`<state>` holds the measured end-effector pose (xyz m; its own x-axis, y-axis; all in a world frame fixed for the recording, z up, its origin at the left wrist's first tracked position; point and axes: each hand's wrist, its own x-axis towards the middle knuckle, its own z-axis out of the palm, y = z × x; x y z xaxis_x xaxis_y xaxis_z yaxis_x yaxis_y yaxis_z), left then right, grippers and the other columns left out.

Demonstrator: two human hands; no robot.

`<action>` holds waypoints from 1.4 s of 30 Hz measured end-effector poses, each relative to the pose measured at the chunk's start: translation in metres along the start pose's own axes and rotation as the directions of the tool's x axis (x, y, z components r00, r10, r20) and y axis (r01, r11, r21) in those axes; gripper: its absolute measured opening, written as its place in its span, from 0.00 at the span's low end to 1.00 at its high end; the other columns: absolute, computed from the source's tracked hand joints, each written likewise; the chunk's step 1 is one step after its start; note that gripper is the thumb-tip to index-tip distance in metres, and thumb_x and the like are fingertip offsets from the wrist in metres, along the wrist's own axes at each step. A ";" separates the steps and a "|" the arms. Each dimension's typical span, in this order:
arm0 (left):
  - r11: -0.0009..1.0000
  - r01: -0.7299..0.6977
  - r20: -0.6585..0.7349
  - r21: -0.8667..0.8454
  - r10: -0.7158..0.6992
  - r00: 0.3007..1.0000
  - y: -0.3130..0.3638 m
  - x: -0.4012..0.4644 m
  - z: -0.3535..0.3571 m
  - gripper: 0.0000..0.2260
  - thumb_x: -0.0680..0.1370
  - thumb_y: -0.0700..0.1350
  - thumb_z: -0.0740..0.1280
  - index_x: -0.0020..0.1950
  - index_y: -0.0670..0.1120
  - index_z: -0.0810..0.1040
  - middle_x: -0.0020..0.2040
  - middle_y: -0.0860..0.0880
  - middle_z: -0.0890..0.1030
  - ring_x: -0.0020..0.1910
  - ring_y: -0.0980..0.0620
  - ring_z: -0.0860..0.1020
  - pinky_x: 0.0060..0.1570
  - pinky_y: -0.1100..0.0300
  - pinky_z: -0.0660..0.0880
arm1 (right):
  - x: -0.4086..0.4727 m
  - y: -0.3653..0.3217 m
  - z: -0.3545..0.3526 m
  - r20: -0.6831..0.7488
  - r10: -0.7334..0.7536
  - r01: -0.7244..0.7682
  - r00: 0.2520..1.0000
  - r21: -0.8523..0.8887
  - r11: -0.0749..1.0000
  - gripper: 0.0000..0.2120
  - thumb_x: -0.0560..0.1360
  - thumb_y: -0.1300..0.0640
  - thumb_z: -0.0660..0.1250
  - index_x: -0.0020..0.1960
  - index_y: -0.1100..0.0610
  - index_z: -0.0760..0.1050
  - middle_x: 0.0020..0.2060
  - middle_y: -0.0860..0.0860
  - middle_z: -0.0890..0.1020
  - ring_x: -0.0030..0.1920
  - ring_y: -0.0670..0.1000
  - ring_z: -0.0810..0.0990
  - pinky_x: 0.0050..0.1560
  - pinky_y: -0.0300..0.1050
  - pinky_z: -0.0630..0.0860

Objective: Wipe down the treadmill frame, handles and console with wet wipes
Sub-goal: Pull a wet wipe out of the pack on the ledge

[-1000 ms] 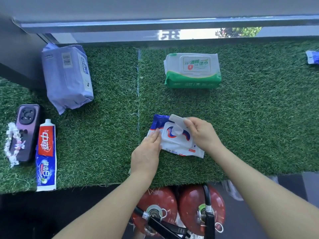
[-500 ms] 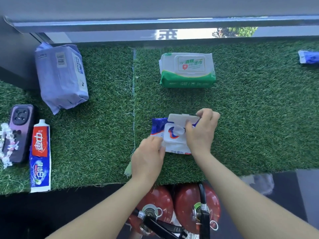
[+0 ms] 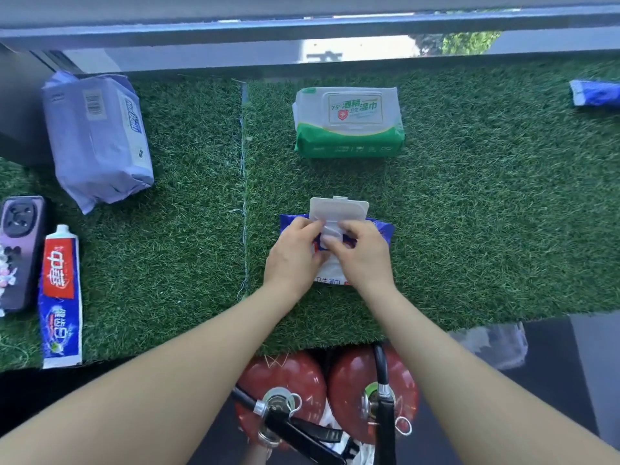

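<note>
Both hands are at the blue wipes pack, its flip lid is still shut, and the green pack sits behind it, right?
Not quite: the head view shows the flip lid open, standing up. Both hands, left and right, are at the blue wipes pack, green pack behind.

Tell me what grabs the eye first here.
Both hands, left hand and right hand, meet mid-frame on a blue-and-white wipes pack with its lid flipped open, on green artificial turf. A green wipes pack lies beyond; two red fire extinguishers stand below the turf edge.
</note>
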<state>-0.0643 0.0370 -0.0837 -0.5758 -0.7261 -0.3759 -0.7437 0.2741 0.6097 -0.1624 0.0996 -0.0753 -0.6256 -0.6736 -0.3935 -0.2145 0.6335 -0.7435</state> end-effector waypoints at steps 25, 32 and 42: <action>0.996 0.040 0.082 0.076 -0.046 0.996 0.019 -0.011 -0.016 0.19 0.78 0.44 0.65 0.69 0.50 0.71 0.65 0.52 0.71 0.60 0.47 0.74 0.56 0.53 0.72 | -0.017 0.000 -0.060 -0.220 0.568 -0.197 0.793 0.790 0.580 0.11 0.80 0.63 0.57 0.39 0.56 0.68 0.35 0.53 0.73 0.35 0.49 0.72 0.39 0.48 0.71; 0.896 0.198 0.184 -0.398 -0.134 0.974 0.060 -0.047 -0.052 0.09 0.80 0.46 0.63 0.57 0.47 0.78 0.47 0.52 0.80 0.48 0.54 0.77 0.46 0.63 0.70 | -0.055 -0.043 -0.076 0.014 0.591 -0.308 0.806 0.864 0.399 0.10 0.80 0.64 0.56 0.41 0.56 0.69 0.36 0.53 0.74 0.37 0.49 0.72 0.38 0.44 0.72; 0.530 0.403 0.410 -0.747 -0.111 0.905 0.100 -0.129 -0.123 0.08 0.77 0.35 0.67 0.41 0.45 0.72 0.40 0.49 0.77 0.40 0.52 0.75 0.45 0.58 0.75 | -0.122 -0.116 -0.098 0.174 0.424 -0.354 0.889 0.849 0.392 0.15 0.73 0.66 0.61 0.57 0.73 0.69 0.53 0.73 0.76 0.50 0.67 0.77 0.56 0.71 0.71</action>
<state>-0.0225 0.0803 0.1111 -0.5783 -0.4291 -0.6938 -0.3721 -0.6181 0.6924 -0.1344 0.1456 0.1114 -0.5161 -0.3961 -0.7594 0.7743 0.1632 -0.6114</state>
